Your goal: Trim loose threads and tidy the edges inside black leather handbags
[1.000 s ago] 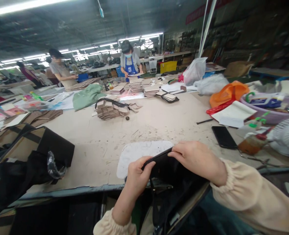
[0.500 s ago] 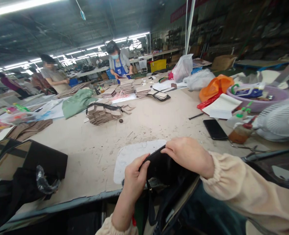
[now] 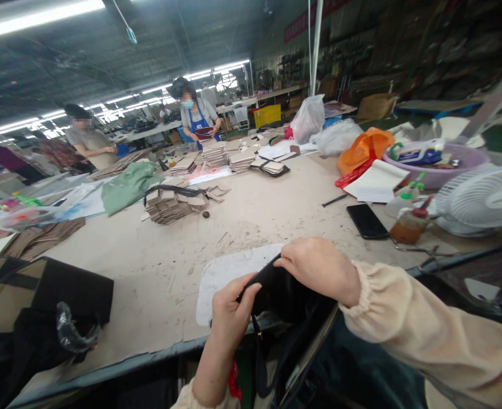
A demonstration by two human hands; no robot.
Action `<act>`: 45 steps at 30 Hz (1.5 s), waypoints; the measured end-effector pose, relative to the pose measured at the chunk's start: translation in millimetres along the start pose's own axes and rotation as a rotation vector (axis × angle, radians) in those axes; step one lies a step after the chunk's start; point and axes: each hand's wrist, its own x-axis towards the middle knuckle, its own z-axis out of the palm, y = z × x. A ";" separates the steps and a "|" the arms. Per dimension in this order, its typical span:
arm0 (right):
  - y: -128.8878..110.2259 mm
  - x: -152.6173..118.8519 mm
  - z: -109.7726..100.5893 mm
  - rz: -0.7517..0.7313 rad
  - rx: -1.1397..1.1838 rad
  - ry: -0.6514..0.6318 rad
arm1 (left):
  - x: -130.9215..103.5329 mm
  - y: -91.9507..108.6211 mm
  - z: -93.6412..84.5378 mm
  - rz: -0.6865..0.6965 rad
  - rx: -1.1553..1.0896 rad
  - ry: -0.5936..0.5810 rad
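Observation:
Near the front edge of the table, a black bag-like piece (image 3: 276,289) is stretched between my hands, with a strap hanging below it. My left hand (image 3: 231,304) pinches its left edge between thumb and fingers. Its upper right edge is gripped by my right hand (image 3: 319,267), whose fingertips are partly hidden behind the piece. Behind and left of my hands a white rounded sheet (image 3: 217,278) lies on the table (image 3: 149,295).
Black box-like bags (image 3: 74,289) stand at the left. To the right are a phone (image 3: 367,221), a glue bottle (image 3: 409,224), a white fan (image 3: 485,199) and a purple basin (image 3: 464,162). Bundled pieces (image 3: 172,205) lie farther back. A person (image 3: 197,116) stands across the table.
The view has shifted slightly, so the table items sit a little farther left. Both hands keep their hold on the black piece, almost unmoved. The person across has raised a dark red piece.

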 end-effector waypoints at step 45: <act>19.9 -3.2 -2.0 0.045 0.056 0.073 | 38.2 27.3 2.1 0.002 0.366 -0.184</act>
